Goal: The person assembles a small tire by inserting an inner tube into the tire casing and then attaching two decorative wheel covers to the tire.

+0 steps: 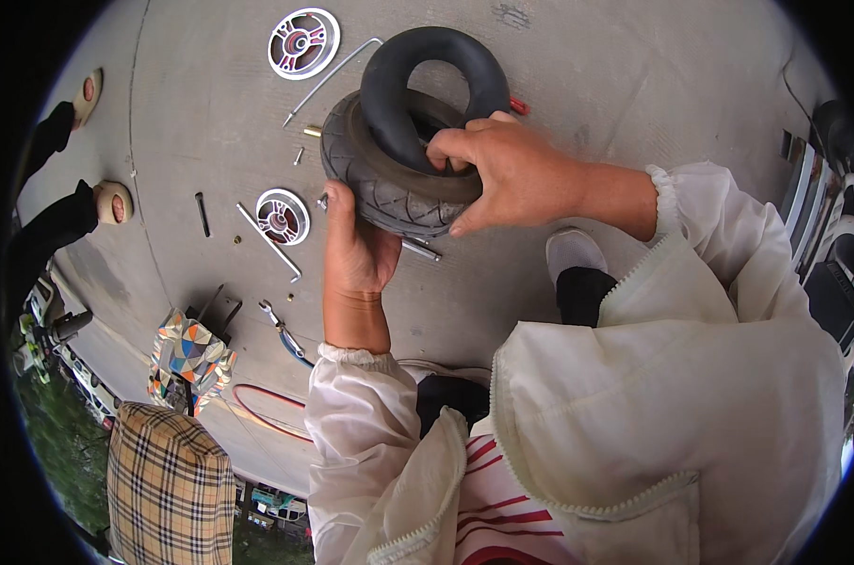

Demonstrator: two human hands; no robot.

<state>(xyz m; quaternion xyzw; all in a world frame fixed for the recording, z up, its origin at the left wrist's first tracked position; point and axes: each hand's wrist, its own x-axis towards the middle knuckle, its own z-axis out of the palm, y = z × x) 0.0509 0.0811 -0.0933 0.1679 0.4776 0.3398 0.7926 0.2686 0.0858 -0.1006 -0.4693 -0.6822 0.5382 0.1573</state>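
Note:
A small black tire (403,200) with grooved tread is held up off the ground in front of me. A black inner tube (436,44) sits partly inside its opening, the rest standing out above the far rim. My left hand (359,245) grips the tire's near left side, thumb up along the tread; its other fingers are mostly hidden beneath. Beside that thumb shows a small metal piece (323,201). My right hand (516,179) clasps the tire's right side, fingers curled into the opening against the tube and thumb outside on the tread.
Two silver wheel hubs (302,43) lie on the concrete, with a long bent rod (333,80), an L-shaped rod (268,243), a dark bar (203,215) and a wrench (278,318). A person's sandalled foot (114,202) is at left. Near a patterned bag (189,353) stands a plaid-covered object (168,485).

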